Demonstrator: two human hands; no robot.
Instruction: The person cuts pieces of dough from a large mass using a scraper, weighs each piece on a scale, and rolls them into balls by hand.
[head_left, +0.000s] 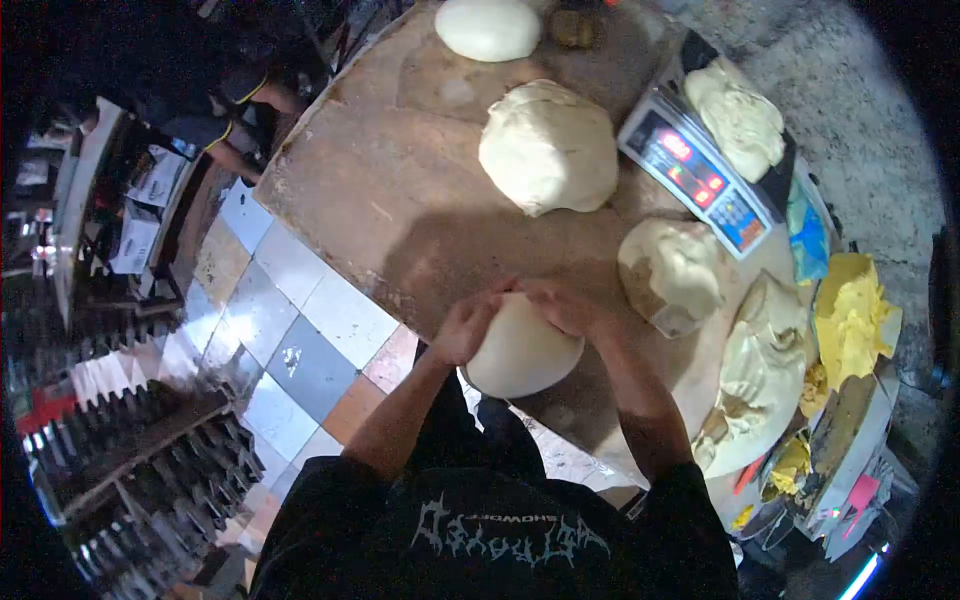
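A smooth, pale round dough ball (pixel 525 347) sits at the near edge of the worktable, close in front of my body. My left hand (pixel 470 325) curves round its left and far side. Cupped over the far right side is my right hand (pixel 562 306). Both hands press against the dough, and some fingertips are hidden behind it. Beyond them lies a larger, rougher dough lump (pixel 548 150). Another smooth dough ball (pixel 487 28) rests at the table's far end.
A digital scale (pixel 690 170) with lit red digits stands on the right, bearing a dough piece (pixel 735 118). Nearer lie a flattish pale piece (pixel 672 275) and a big dough mass (pixel 760 365). Yellow wrapping (pixel 850 315) borders the table (pixel 340 190). Tiled floor (pixel 300 360) shows left; a person's arm (pixel 235 160) appears beyond.
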